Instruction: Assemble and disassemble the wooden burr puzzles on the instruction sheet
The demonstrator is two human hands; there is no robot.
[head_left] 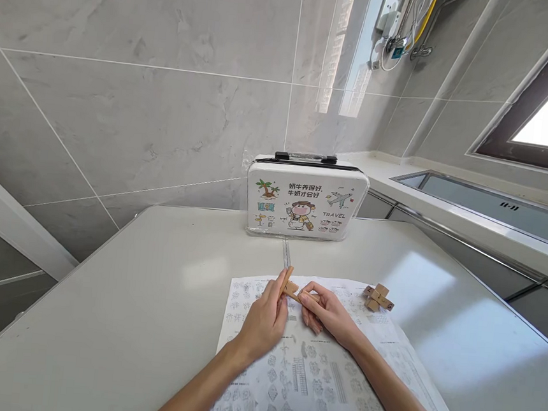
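My left hand (264, 316) is closed around a slim wooden puzzle stick (287, 277) that stands tilted upward. My right hand (325, 309) pinches other wooden puzzle pieces (295, 290) that meet that stick, so both hands grip one small wooden assembly above a printed instruction sheet (307, 375). An assembled wooden burr puzzle (378, 298) lies on the sheet's far right corner, apart from my right hand.
The sheet lies on a white table (125, 307). A small white case with cartoon travel pictures (306, 199) stands upright at the table's far edge against the grey tiled wall. A counter with a sink (485, 208) runs along the right under a window.
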